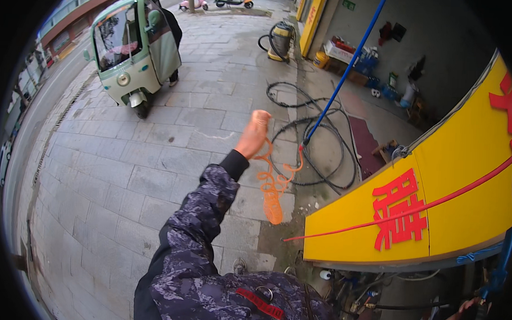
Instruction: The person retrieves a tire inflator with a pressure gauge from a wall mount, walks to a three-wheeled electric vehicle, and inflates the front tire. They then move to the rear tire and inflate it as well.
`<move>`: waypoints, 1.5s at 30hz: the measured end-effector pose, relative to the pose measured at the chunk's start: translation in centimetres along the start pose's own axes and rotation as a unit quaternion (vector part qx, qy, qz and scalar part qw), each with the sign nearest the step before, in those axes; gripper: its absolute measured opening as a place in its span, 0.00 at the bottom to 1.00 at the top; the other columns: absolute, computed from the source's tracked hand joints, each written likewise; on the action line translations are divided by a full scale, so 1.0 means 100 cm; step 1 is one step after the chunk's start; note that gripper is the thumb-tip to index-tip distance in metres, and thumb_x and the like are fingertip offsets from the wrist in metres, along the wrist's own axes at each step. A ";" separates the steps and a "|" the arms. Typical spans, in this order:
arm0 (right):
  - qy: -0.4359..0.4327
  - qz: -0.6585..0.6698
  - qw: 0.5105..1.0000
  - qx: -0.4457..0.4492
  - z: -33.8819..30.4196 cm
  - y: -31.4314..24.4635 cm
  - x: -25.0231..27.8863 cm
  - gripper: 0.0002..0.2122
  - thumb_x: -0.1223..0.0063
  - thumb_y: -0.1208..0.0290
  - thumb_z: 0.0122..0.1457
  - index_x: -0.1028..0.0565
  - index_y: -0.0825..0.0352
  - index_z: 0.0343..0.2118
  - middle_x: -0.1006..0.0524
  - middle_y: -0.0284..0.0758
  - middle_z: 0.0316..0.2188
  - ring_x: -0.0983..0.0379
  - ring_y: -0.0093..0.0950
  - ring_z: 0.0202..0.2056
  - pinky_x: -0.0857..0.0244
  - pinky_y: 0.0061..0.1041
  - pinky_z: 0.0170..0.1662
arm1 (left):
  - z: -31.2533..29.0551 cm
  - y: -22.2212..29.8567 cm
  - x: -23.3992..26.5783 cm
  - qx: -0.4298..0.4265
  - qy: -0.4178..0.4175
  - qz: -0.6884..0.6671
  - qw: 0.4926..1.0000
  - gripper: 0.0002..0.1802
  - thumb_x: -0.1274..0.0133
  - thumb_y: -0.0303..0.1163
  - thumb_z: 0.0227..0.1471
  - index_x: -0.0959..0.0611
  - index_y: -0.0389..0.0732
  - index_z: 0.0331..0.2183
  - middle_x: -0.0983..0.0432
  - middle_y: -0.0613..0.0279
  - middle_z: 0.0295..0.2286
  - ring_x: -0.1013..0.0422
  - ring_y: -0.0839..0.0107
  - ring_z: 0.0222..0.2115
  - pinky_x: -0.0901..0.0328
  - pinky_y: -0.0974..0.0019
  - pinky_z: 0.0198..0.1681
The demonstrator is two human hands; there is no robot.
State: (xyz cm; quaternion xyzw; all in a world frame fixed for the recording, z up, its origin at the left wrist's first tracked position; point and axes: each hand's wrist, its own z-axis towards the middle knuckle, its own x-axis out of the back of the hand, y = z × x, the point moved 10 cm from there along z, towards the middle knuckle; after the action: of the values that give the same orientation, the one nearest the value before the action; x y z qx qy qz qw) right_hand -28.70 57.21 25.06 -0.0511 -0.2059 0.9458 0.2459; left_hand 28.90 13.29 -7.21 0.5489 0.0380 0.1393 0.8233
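My left hand (254,133) is stretched forward over the pavement, closed in a fist. An orange coiled hose (272,203) runs from beside it and dangles in loose loops. One end of the coil leads to a red fitting at the lower end of a long blue pole (344,78), which slants down from the top of the view. At the lower right edge, my right hand (464,315) shows only in part, closed by a dark, hose-like thing I cannot make out. Just above it is a blue part (497,275). A red hose (389,218) crosses the yellow sign (344,219).
Black hose loops (323,182) lie on the ground ahead. A yellow-and-black vacuum cleaner (280,41) stands farther off. At the left is a green three-wheeler (130,59), with a person (173,38) beside it. Fittings and hoses (369,296) crowd below the sign. Bottles and boxes line the shop wall.
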 end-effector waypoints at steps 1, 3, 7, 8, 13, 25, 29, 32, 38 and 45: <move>-0.014 0.003 1.000 0.014 0.002 -0.004 -0.015 0.20 0.53 0.47 0.66 0.18 0.59 0.39 0.20 0.41 0.39 0.29 0.41 0.38 0.34 0.44 0.43 | -0.004 -0.009 0.024 -0.024 0.022 -0.015 0.999 0.23 0.63 0.51 0.74 0.26 0.41 0.48 0.36 0.70 0.28 0.37 0.79 0.29 0.36 0.72 0.35; 0.037 0.020 0.999 0.011 0.002 -0.010 -0.031 0.22 0.49 0.43 0.61 0.19 0.58 0.28 0.22 0.42 0.33 0.33 0.43 0.32 0.37 0.45 0.36 | -0.004 -0.026 0.078 -0.029 0.059 0.034 0.997 0.24 0.63 0.51 0.74 0.26 0.40 0.51 0.35 0.69 0.30 0.37 0.79 0.30 0.35 0.72 0.37; 0.050 0.035 0.993 -0.104 -0.010 -0.004 -0.079 0.21 0.42 0.41 0.53 0.21 0.57 0.25 0.23 0.39 0.30 0.34 0.41 0.33 0.40 0.42 0.35 | -0.002 -0.018 0.187 -0.048 0.117 0.064 0.990 0.23 0.59 0.48 0.74 0.28 0.41 0.57 0.33 0.70 0.32 0.38 0.79 0.32 0.37 0.72 0.38; 0.074 0.044 0.986 -0.144 -0.017 0.001 -0.083 0.21 0.42 0.41 0.53 0.21 0.58 0.25 0.23 0.39 0.30 0.34 0.41 0.33 0.40 0.42 0.35 | -0.002 -0.009 0.215 -0.060 0.134 0.080 0.986 0.24 0.58 0.48 0.74 0.28 0.41 0.58 0.33 0.71 0.32 0.38 0.80 0.33 0.37 0.73 0.39; -0.087 0.207 0.939 -0.261 -0.039 0.037 -0.143 0.21 0.38 0.49 0.54 0.22 0.61 0.42 0.21 0.39 0.42 0.27 0.40 0.36 0.35 0.39 0.39 | -0.012 0.033 0.323 -0.092 0.117 0.036 0.988 0.19 0.53 0.41 0.72 0.23 0.39 0.56 0.31 0.72 0.33 0.37 0.81 0.33 0.38 0.74 0.38; -0.316 0.383 0.690 -0.527 -0.251 0.156 -0.521 0.38 0.47 0.35 0.57 0.29 0.72 0.53 0.22 0.49 0.39 0.25 0.34 0.29 0.30 0.28 0.27 | -0.125 0.085 0.404 -0.125 0.032 0.286 0.950 0.21 0.41 0.48 0.62 0.15 0.42 0.47 0.19 0.56 0.30 0.24 0.63 0.27 0.31 0.64 0.32; -0.351 0.472 0.573 -0.571 -0.305 0.152 -0.685 0.37 0.42 0.38 0.54 0.27 0.71 0.53 0.22 0.53 0.41 0.23 0.36 0.32 0.30 0.30 0.27 | -0.123 0.071 0.446 -0.063 -0.001 0.329 0.942 0.18 0.38 0.46 0.59 0.14 0.42 0.43 0.20 0.58 0.26 0.23 0.61 0.25 0.30 0.62 0.29; -0.385 0.546 0.472 -0.575 -0.330 0.134 -0.812 0.37 0.41 0.40 0.53 0.26 0.72 0.54 0.22 0.52 0.44 0.23 0.39 0.34 0.31 0.36 0.30 | -0.103 0.056 0.505 -0.025 0.048 0.356 0.933 0.17 0.40 0.46 0.60 0.15 0.42 0.37 0.23 0.62 0.21 0.25 0.64 0.20 0.32 0.64 0.25; -0.494 0.628 0.331 -0.501 -0.335 0.038 -1.014 0.37 0.42 0.40 0.55 0.26 0.70 0.57 0.24 0.55 0.46 0.22 0.40 0.39 0.27 0.34 0.37 | -0.086 0.047 0.627 0.068 0.070 0.334 0.938 0.16 0.43 0.47 0.62 0.16 0.43 0.34 0.25 0.62 0.20 0.27 0.67 0.18 0.33 0.66 0.23; -0.610 0.602 0.250 -0.450 -0.368 -0.075 -1.193 0.35 0.44 0.42 0.56 0.24 0.71 0.57 0.24 0.58 0.45 0.24 0.41 0.45 0.29 0.40 0.49 | -0.083 0.018 0.780 0.058 0.101 0.263 0.958 0.14 0.40 0.42 0.59 0.16 0.40 0.36 0.22 0.59 0.24 0.23 0.61 0.23 0.30 0.61 0.27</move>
State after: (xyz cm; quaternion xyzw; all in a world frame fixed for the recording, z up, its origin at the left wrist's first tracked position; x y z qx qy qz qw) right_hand 86.20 18.60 -5.83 0.3292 -0.5967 0.3232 -0.6566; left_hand 101.51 42.46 -1.81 0.5694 -0.0164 0.4028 0.7165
